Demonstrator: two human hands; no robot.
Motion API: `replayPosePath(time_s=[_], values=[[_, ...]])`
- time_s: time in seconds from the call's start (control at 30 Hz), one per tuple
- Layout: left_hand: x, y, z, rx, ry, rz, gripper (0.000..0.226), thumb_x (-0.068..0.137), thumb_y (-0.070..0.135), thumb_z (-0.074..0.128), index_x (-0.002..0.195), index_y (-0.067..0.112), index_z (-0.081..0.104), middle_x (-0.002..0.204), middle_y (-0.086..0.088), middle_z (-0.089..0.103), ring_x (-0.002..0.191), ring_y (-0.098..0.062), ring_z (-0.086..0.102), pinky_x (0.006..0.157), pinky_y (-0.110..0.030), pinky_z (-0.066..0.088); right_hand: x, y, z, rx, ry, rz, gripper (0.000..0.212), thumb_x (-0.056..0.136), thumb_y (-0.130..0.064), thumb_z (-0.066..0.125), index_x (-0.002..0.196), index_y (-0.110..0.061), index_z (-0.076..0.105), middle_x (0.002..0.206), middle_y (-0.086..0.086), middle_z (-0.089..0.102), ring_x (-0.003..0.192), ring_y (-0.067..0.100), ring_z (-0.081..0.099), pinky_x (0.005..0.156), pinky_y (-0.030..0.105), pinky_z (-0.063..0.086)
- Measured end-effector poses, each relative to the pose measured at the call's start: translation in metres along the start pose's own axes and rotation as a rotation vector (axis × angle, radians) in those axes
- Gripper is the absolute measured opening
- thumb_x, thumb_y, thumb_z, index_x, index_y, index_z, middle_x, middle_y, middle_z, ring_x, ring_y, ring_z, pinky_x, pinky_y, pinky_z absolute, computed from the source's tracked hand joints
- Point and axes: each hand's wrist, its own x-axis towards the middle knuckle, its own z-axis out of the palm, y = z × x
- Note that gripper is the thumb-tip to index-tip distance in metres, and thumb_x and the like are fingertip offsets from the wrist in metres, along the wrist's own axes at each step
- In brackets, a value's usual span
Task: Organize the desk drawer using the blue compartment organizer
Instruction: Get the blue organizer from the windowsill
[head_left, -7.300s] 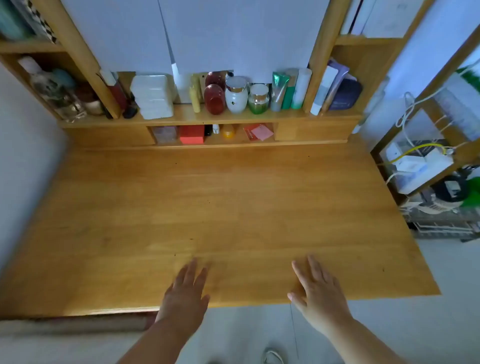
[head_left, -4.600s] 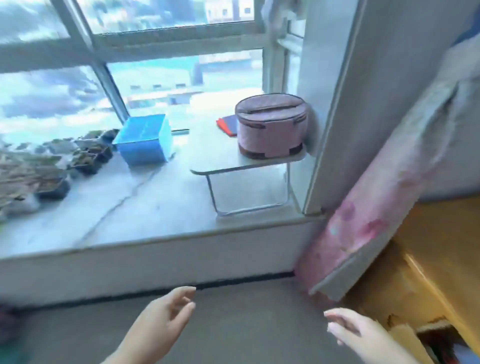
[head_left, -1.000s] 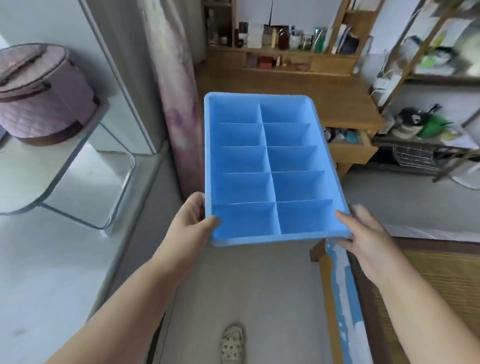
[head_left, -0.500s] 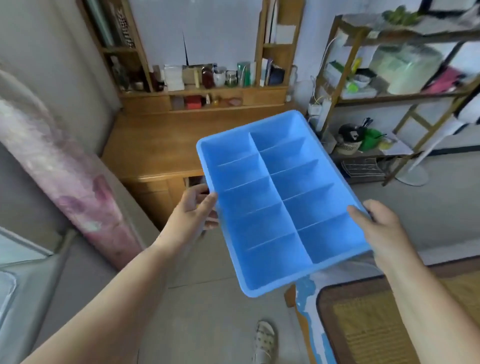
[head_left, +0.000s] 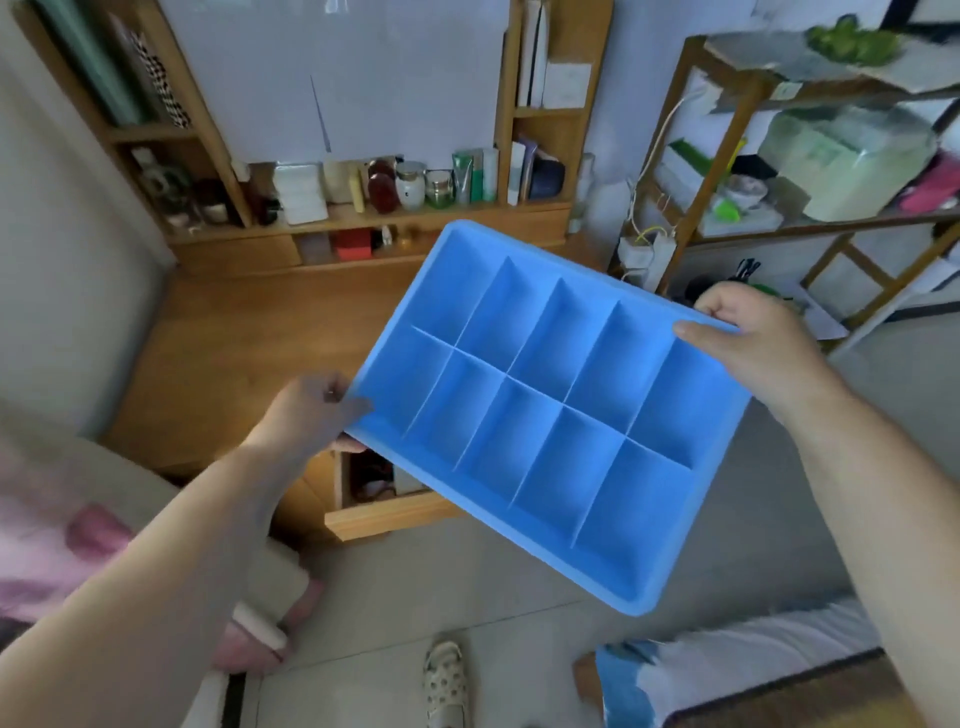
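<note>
The blue compartment organizer (head_left: 545, 410) is in the air in front of me, empty, with several compartments in two rows, its long side running from upper left to lower right. My left hand (head_left: 306, 410) grips its left corner. My right hand (head_left: 753, 343) grips its far right rim, thumb on top. Below the organizer the wooden desk drawer (head_left: 384, 512) stands pulled out, with some items inside, mostly hidden by the organizer.
The wooden desk (head_left: 249, 338) lies ahead, its back shelf (head_left: 363, 213) lined with jars and bottles. A wooden rack (head_left: 779, 223) with clutter stands to the right. A pink rolled bundle (head_left: 104, 540) leans at the left. A bed edge (head_left: 727, 670) is at the lower right.
I have stepped closer to the desk and turned the organizer clockwise, so its long side now runs across me. Both hands still hold it.
</note>
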Motion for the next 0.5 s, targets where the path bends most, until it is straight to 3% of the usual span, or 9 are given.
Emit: replayPosePath(time_s=[0.07, 0.13, 0.2, 0.23, 0.33, 0.4, 0.5], values=[[0.025, -0.004, 0.008, -0.023, 0.017, 0.008, 0.012, 0.087, 0.009, 0.064, 0.079, 0.007, 0.054, 0.08, -0.016, 0.066, 0.059, -0.022, 0.071, 0.049, -0.027, 0.056, 0.022, 0.003, 0.016, -0.008, 0.116, 0.051, 0.021, 0.085, -0.026, 0.068, 0.071, -0.02, 0.053, 0.065, -0.002, 0.052, 0.051, 0.002, 0.044, 0.048, 0.025, 0.033], [0.046, -0.009, 0.012, -0.073, 0.058, -0.029, 0.01, 0.089, 0.01, 0.062, 0.084, 0.01, 0.054, 0.082, -0.016, 0.066, 0.061, -0.023, 0.071, 0.049, -0.03, 0.057, 0.038, 0.008, 0.033, 0.013, 0.207, 0.17, 0.011, 0.084, -0.029, 0.068, 0.092, -0.025, 0.061, 0.09, -0.009, 0.06, 0.08, 0.004, 0.055, 0.062, 0.024, 0.044], [0.068, -0.015, 0.012, -0.066, 0.096, -0.05, 0.008, 0.09, 0.011, 0.061, 0.086, 0.014, 0.055, 0.082, -0.012, 0.066, 0.058, -0.021, 0.07, 0.048, -0.029, 0.056, 0.047, 0.017, 0.05, 0.062, 0.201, 0.302, 0.035, 0.086, -0.031, 0.066, 0.119, -0.022, 0.057, 0.108, -0.01, 0.06, 0.096, 0.008, 0.058, 0.081, 0.032, 0.05], [0.077, -0.018, 0.011, -0.059, 0.107, -0.058, 0.008, 0.09, 0.012, 0.06, 0.086, 0.017, 0.055, 0.083, -0.011, 0.067, 0.057, -0.019, 0.07, 0.048, -0.028, 0.056, 0.05, 0.022, 0.059, 0.117, 0.167, 0.355, 0.037, 0.087, -0.03, 0.066, 0.122, -0.021, 0.054, 0.106, -0.009, 0.063, 0.093, 0.007, 0.062, 0.082, 0.032, 0.053], [0.101, -0.024, 0.012, -0.076, 0.138, -0.08, 0.013, 0.09, 0.012, 0.059, 0.083, 0.021, 0.054, 0.086, -0.01, 0.067, 0.062, -0.022, 0.071, 0.056, -0.033, 0.059, 0.052, 0.032, 0.086, 0.271, -0.021, 0.45, 0.019, 0.091, -0.017, 0.062, 0.108, -0.017, 0.055, 0.084, -0.008, 0.07, 0.068, -0.004, 0.066, 0.056, 0.014, 0.051], [0.114, -0.024, 0.019, -0.103, 0.157, -0.102, 0.017, 0.09, 0.011, 0.058, 0.082, 0.025, 0.052, 0.09, -0.01, 0.066, 0.065, -0.022, 0.071, 0.053, -0.029, 0.058, 0.056, 0.039, 0.101, 0.246, -0.135, 0.475, 0.006, 0.092, -0.015, 0.059, 0.098, -0.016, 0.06, 0.087, 0.0, 0.073, 0.078, 0.01, 0.069, 0.064, 0.026, 0.054], [0.133, -0.019, 0.031, -0.163, 0.157, -0.135, 0.022, 0.091, 0.011, 0.057, 0.083, 0.03, 0.05, 0.09, -0.006, 0.064, 0.062, -0.019, 0.071, 0.05, -0.026, 0.057, 0.081, 0.051, 0.113, 0.2, -0.158, 0.467, 0.012, 0.093, -0.015, 0.058, 0.099, -0.025, 0.061, 0.091, -0.005, 0.071, 0.088, 0.015, 0.068, 0.07, 0.035, 0.054]])
